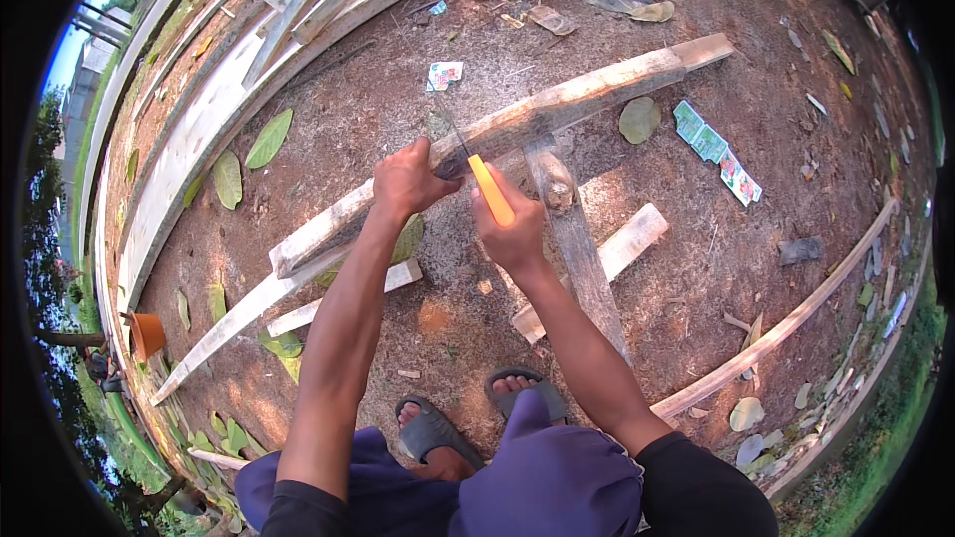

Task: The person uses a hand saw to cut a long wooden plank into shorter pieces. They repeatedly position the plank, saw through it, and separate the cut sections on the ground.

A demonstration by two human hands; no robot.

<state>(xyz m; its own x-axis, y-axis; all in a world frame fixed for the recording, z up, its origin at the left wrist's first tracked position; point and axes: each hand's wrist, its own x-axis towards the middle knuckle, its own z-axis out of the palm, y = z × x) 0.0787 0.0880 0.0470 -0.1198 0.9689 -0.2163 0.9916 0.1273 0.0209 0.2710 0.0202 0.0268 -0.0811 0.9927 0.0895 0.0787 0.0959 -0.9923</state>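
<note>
My right hand [512, 224] is closed around the orange-yellow handle [489, 191] of what looks like a handsaw. Its thin grey blade [461, 135] points away from me and crosses a long wooden beam [567, 96]. How deep the blade sits in the wood I cannot tell. Just left of the blade, my left hand [410, 179] grips the same beam, thumb on the near side, fingertips partly hidden. The beam slants from lower left to upper right, resting over a weathered grey plank [565, 224] near its middle.
Short wood offcuts [627, 244] lie by the beam. A long thin strip [786, 328] curves along the right. Stacked boards [288, 20] stand at upper left, and an orange pot [147, 335] at far left. Leaves [640, 119] and printed paper scraps [701, 134] litter the dirt. My sandalled feet [438, 433] are close below.
</note>
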